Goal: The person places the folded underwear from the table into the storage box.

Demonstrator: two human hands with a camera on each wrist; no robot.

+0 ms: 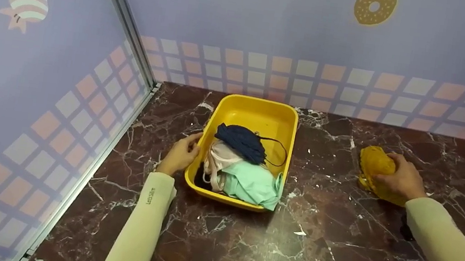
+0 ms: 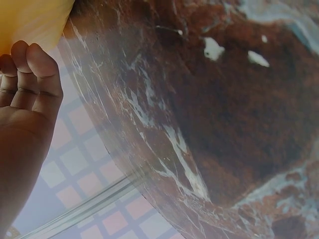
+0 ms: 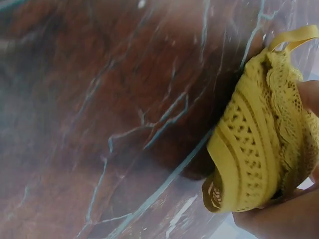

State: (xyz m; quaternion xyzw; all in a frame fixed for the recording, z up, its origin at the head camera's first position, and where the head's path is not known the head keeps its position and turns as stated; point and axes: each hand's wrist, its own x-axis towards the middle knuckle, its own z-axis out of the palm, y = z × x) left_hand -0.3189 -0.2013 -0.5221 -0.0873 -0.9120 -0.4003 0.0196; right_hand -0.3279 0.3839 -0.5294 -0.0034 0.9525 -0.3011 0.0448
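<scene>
My right hand (image 1: 403, 178) pinches a yellow lace bra (image 3: 249, 134) at the right of the table. A lace cup and a strap loop show in the right wrist view. My left hand (image 1: 181, 154) touches the outer left wall of a yellow plastic bin (image 1: 259, 102), its fingers (image 2: 44, 62) loosely bent by the wall. Inside the bin lie a navy bra (image 1: 242, 143) with a thin strap, a pale pink garment (image 1: 221, 154) and a mint green garment (image 1: 252, 183) that hangs over the near right rim. A black piece is partly hidden beneath them.
The dark red marbled table (image 1: 269, 254) lies under everything. Patterned panels (image 1: 274, 27) stand behind it and at the left, with a metal post (image 1: 126, 15) at their corner. A small black thing (image 1: 406, 228) is partly hidden by my right sleeve.
</scene>
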